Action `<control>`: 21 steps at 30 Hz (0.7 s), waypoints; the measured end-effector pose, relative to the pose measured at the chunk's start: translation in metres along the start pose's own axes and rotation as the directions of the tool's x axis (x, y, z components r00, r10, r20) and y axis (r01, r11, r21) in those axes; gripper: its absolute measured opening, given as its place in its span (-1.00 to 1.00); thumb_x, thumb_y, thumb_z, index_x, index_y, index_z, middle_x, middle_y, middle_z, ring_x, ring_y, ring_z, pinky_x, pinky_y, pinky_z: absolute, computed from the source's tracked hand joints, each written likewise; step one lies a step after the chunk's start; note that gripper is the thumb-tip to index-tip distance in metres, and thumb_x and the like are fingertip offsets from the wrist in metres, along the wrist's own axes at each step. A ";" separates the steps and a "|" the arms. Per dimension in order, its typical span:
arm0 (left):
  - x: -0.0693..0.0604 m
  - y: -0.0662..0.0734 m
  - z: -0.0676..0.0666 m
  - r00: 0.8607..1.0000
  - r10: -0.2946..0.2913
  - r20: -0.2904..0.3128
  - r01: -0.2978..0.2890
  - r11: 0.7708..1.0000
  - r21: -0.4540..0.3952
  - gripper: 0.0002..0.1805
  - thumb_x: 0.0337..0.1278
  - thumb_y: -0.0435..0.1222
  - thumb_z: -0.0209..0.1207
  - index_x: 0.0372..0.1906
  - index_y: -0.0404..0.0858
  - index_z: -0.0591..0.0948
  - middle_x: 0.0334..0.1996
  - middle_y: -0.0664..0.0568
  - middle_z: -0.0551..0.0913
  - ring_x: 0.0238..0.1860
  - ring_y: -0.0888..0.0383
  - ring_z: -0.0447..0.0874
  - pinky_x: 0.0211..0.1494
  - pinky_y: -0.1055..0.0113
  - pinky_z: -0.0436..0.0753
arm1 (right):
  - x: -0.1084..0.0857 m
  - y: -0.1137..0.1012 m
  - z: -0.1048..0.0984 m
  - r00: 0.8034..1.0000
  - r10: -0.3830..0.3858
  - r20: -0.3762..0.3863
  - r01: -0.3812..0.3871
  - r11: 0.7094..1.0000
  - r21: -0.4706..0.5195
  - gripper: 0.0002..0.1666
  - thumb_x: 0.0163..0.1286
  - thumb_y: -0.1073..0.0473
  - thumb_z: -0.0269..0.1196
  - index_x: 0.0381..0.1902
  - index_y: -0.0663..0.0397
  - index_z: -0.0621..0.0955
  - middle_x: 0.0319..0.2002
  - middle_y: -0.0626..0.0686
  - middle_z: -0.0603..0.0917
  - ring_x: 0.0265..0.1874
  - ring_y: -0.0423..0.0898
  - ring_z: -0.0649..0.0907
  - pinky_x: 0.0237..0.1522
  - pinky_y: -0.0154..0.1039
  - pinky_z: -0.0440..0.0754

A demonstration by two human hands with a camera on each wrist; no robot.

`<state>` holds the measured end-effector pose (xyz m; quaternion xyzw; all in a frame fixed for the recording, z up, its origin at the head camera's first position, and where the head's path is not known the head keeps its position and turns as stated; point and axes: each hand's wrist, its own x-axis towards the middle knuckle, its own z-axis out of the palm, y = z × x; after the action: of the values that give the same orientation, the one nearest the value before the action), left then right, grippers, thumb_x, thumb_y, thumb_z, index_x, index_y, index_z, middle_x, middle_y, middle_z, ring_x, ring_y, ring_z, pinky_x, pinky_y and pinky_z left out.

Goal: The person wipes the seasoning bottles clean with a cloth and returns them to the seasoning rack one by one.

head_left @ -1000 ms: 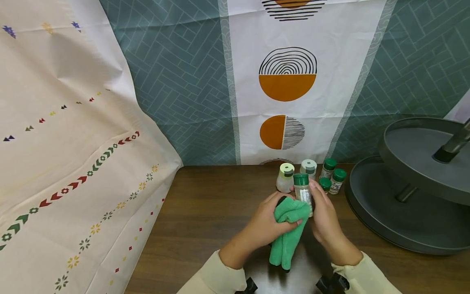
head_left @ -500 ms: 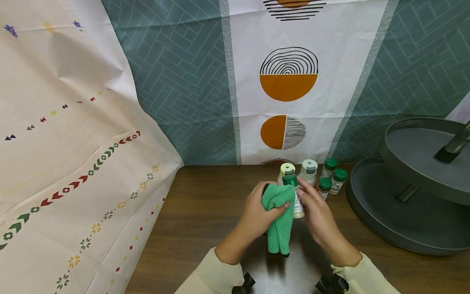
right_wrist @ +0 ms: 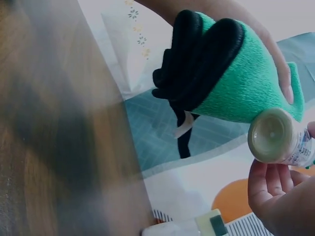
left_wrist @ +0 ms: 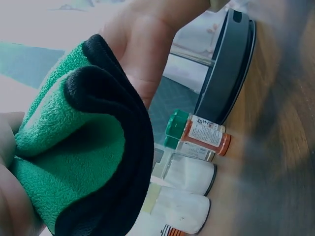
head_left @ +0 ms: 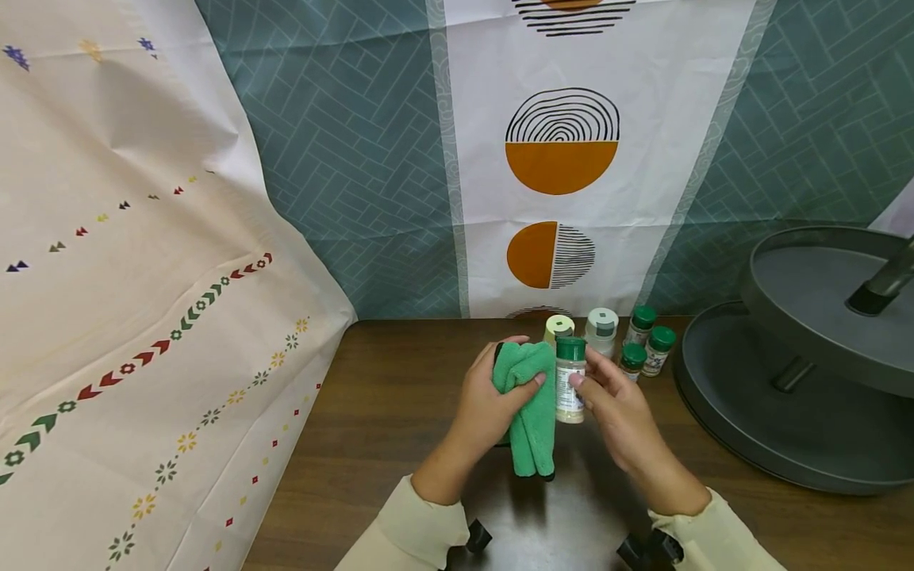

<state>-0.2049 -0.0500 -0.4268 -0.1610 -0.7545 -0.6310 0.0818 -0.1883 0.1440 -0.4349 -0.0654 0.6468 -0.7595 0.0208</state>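
A folded green cloth (head_left: 531, 416) with black edging is gripped by my left hand (head_left: 474, 404), thumb across its front. Just to its right, my right hand (head_left: 623, 412) holds a spice jar (head_left: 570, 392) with a green lid, a white label and pale contents. The thumb lies on the label, and the jar stands nearly upright above the table. In the right wrist view the jar's round base (right_wrist: 270, 135) overlaps the cloth (right_wrist: 246, 83); I cannot tell whether they touch. The left wrist view shows the cloth's open fold (left_wrist: 83, 162), with the jar hidden.
Behind the hands stand a yellow-topped shaker (head_left: 559, 326) and a white-topped shaker (head_left: 601, 329). Several green-lidded spice jars (head_left: 657, 351) cluster right of them. A dark two-tier round stand (head_left: 714, 428) occupies the right side of the wooden table (head_left: 400, 381). Patterned fabric hangs behind.
The cloth, earlier overlapping the jar's front and side, has moved left and slightly away from me. The jar has shifted a little left, and more of its label shows. Both holds continue.
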 end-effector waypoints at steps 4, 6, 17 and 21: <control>0.001 -0.002 0.001 1.000 -0.004 0.006 0.004 1.000 0.009 -0.45 0.13 -0.21 0.43 0.24 -0.14 0.58 0.10 0.05 0.60 0.01 0.15 0.63 0.07 0.32 0.68 | 0.000 -0.004 -0.005 0.999 -0.050 0.003 0.050 0.998 0.031 -0.38 0.59 0.23 0.05 0.50 0.27 0.20 0.11 -0.05 0.47 0.06 -0.24 0.53 0.08 -0.43 0.59; 0.001 -0.003 0.002 1.000 0.000 0.005 0.000 1.000 0.017 -0.48 0.12 -0.21 0.44 0.21 -0.13 0.61 0.08 0.06 0.61 0.01 0.17 0.63 0.08 0.33 0.68 | 0.000 -0.006 -0.007 0.997 -0.080 -0.003 0.080 0.995 0.057 -0.45 0.60 0.23 0.03 0.46 0.20 0.25 0.07 -0.05 0.47 0.02 -0.24 0.54 0.04 -0.43 0.62; -0.001 -0.004 0.003 1.000 0.017 0.026 -0.018 0.999 0.046 -0.59 0.10 -0.23 0.44 0.09 -0.09 0.69 -0.05 0.09 0.63 -0.04 0.21 0.63 0.03 0.35 0.69 | 0.005 -0.011 -0.018 0.956 -0.289 -0.053 0.289 0.891 0.350 -0.63 0.62 0.34 -0.11 0.32 0.14 0.25 0.12 0.10 0.66 0.10 -0.07 0.73 0.14 -0.31 0.67; -0.002 -0.005 0.005 0.997 0.035 0.062 -0.040 0.997 0.070 -0.61 0.12 -0.21 0.44 0.08 -0.12 0.70 -0.05 0.11 0.64 -0.04 0.22 0.64 0.03 0.36 0.69 | 0.007 -0.009 -0.017 0.953 -0.294 -0.072 0.293 0.834 0.469 -0.59 0.63 0.35 -0.12 0.36 0.26 0.20 0.09 0.12 0.64 0.10 -0.03 0.73 0.14 -0.32 0.67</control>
<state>-0.2044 -0.0467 -0.4332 -0.1912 -0.7755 -0.5969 0.0763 -0.1967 0.1612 -0.4285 -0.1580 0.4236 -0.8884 -0.0794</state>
